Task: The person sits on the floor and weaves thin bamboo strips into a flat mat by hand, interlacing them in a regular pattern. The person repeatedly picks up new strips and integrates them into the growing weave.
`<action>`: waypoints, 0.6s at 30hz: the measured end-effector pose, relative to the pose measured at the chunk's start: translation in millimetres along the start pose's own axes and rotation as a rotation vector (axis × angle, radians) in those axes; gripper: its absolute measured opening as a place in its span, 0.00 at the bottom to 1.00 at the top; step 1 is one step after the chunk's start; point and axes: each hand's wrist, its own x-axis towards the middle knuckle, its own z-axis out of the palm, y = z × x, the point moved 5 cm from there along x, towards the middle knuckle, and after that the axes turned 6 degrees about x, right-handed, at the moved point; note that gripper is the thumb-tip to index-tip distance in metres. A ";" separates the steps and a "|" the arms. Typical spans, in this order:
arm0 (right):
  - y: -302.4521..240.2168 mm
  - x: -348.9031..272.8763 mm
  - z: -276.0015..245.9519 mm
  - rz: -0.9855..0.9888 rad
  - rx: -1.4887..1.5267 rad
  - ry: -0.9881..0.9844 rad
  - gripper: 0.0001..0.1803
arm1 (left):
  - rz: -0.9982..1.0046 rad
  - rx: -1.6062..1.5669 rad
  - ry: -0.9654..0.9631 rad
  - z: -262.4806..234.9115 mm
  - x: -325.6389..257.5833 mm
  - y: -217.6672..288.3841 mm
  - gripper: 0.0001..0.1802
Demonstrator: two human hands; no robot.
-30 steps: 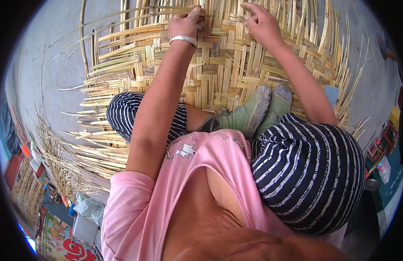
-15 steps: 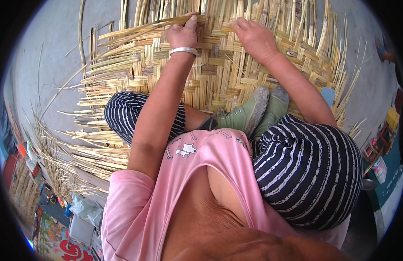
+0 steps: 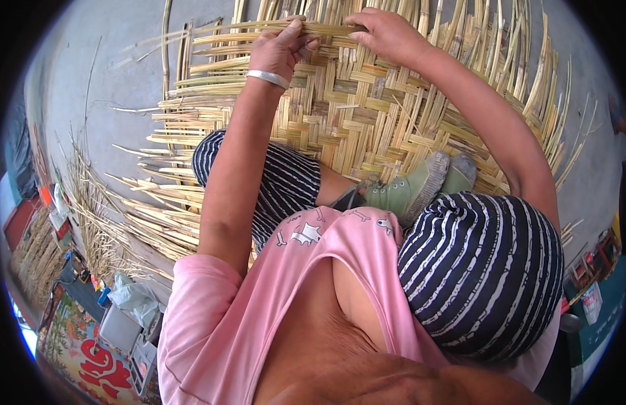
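Note:
A half-woven mat (image 3: 353, 115) of flat, pale yellow reed strips spreads over the floor before me, its loose ends sticking out on both sides. At its far part my left hand (image 3: 278, 48) is closed on a bundle of reed strips (image 3: 330, 30) held above the weave. The strips' long ends run out to the left and look blurred there. Thumb and fingers of my right hand (image 3: 387, 35) pinch the right end of the same strips. Both hands are over the mat, a short way apart.
My green shoes (image 3: 411, 185) and striped trouser legs rest at the mat's near edge. Loose reeds (image 3: 100, 223) lie in a heap on the grey floor (image 3: 90, 108) at left. Beyond them are a plastic bag (image 3: 134, 300) and a grey box (image 3: 119, 329).
The right hand has shifted from the weave onto the strips near the left hand. These strips are now lifted and stretched between both hands. The view has moved slightly, too.

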 end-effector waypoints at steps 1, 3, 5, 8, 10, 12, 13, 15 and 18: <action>2.1 3.8 3.0 0.045 0.009 -0.059 0.15 | 0.004 0.023 -0.038 -0.2 4.0 0.6 0.14; 1.8 4.7 1.4 0.095 0.075 -0.025 0.13 | -0.024 0.079 -0.021 -3.3 12.8 -2.2 0.13; 1.0 3.2 -1.8 0.198 0.142 -0.036 0.13 | -0.077 0.054 -0.027 -3.1 22.5 -0.9 0.15; -5.3 -1.5 -8.1 0.256 0.167 0.067 0.13 | -0.049 0.181 -0.196 14.8 40.8 5.2 0.15; 1.4 -4.0 -4.0 0.279 0.194 0.128 0.13 | -0.040 0.506 -0.222 22.2 54.7 3.4 0.18; 2.0 -4.6 -3.5 0.349 0.214 0.139 0.12 | 0.171 0.830 -0.174 24.5 68.2 1.6 0.21; -2.3 -3.2 -4.7 0.404 0.221 0.116 0.11 | 0.277 0.990 -0.143 25.2 71.8 -0.2 0.22; -6.8 -6.1 -8.9 0.462 0.259 0.128 0.10 | 0.288 1.146 -0.037 38.2 72.4 3.1 0.21; -13.3 -9.4 -14.4 0.462 0.370 0.213 0.10 | 0.266 1.381 -0.015 48.0 72.1 13.5 0.18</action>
